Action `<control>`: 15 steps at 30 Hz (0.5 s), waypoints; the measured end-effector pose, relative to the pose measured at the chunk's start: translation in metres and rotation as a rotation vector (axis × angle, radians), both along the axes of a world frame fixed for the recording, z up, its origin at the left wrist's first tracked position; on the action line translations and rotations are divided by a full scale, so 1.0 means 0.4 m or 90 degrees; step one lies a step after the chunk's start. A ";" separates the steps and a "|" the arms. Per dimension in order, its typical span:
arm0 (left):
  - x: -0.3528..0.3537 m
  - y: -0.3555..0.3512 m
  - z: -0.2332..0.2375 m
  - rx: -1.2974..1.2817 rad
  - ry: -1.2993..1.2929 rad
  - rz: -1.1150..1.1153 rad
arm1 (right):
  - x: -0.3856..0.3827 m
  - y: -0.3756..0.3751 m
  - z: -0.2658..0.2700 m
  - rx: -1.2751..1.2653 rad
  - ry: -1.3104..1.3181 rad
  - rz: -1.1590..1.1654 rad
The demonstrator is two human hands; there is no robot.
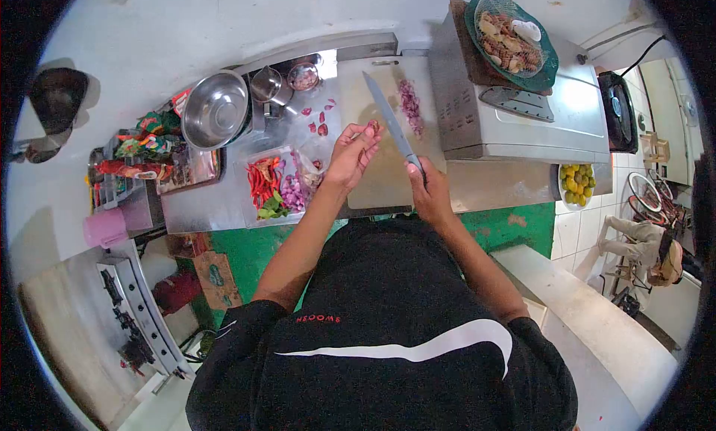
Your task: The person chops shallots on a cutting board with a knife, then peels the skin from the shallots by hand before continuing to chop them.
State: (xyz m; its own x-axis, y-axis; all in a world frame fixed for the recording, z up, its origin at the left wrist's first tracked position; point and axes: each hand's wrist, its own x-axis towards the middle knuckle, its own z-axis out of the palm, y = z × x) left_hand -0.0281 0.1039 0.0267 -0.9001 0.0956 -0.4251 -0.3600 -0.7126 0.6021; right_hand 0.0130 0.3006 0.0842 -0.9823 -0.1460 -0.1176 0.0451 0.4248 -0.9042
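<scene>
My left hand (pixel 353 155) pinches a small reddish piece (pixel 374 124), which looks like a shallot, above a pale cutting board (pixel 373 183). My right hand (pixel 432 192) is closed round the handle of a kitchen knife (pixel 392 120). Its long grey blade points up and to the left, beside the piece. Chopped shallots (pixel 410 106) lie in a strip on the board, right of the blade. Several loose shallot pieces (pixel 323 129) rest on the metal counter to the left. Closer to my left forearm sits a tray with red chilies (pixel 264 180), peeled shallots (pixel 293 193) and green leaves (pixel 274 205).
A steel bowl (pixel 215 111) and a metal pot (pixel 266 85) stand left. To the right, a grey metal appliance (pixel 522 129) carries a green basket (pixel 551 58) under netting. Green-yellow citrus fruits (pixel 576 181) fill a plate at the far right. A pink container (pixel 105 227) is at far left.
</scene>
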 end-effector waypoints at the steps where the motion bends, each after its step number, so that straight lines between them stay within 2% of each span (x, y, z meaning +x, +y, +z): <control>1: -0.001 0.000 -0.003 0.019 0.013 -0.008 | 0.002 -0.001 0.005 0.001 0.001 0.015; 6: -0.005 0.010 0.025 0.026 0.045 -0.022 | 0.002 -0.006 0.006 0.001 0.015 0.025; 15: -0.014 0.006 0.035 -0.113 0.021 -0.059 | -0.011 0.005 0.004 0.010 0.025 0.034</control>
State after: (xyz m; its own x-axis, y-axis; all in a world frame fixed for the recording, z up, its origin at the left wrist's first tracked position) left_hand -0.0336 0.1062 0.0405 -0.9046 0.1054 -0.4130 -0.3973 -0.5592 0.7276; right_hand 0.0086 0.3024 0.0857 -0.9770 -0.1974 -0.0810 -0.0143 0.4394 -0.8982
